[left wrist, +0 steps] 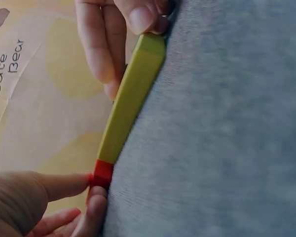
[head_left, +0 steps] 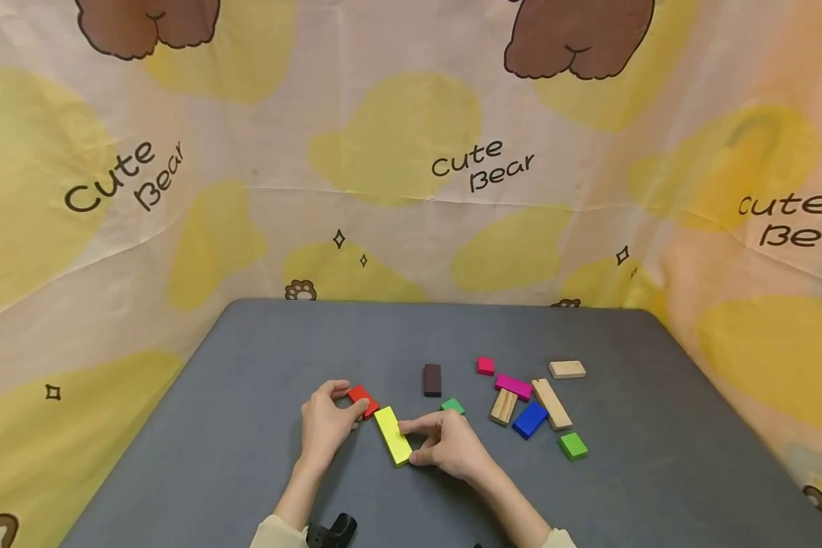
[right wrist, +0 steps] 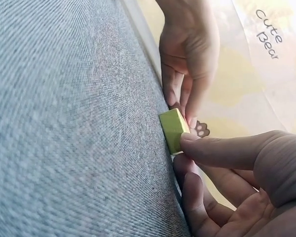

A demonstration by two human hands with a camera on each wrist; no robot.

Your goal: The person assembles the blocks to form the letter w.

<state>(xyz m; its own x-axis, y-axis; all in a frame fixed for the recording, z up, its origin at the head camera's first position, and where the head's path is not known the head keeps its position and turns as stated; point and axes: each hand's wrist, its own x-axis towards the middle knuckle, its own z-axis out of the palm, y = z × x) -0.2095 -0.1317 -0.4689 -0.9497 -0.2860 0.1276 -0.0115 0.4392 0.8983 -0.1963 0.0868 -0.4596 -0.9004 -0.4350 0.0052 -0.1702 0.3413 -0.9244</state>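
My left hand pinches a red block between thumb and fingers on the grey table. A longer yellow block lies beside it, and its far end meets the red block in the left wrist view. The thumb and fingers of my right hand grip the yellow block around its near end. In the right wrist view the near end of the yellow block faces the camera and largely hides the red one.
A dark brown block lies behind the hands, and a green block is partly covered by my right hand. Further right are a magenta block, a blue block, a bright green block and several others.
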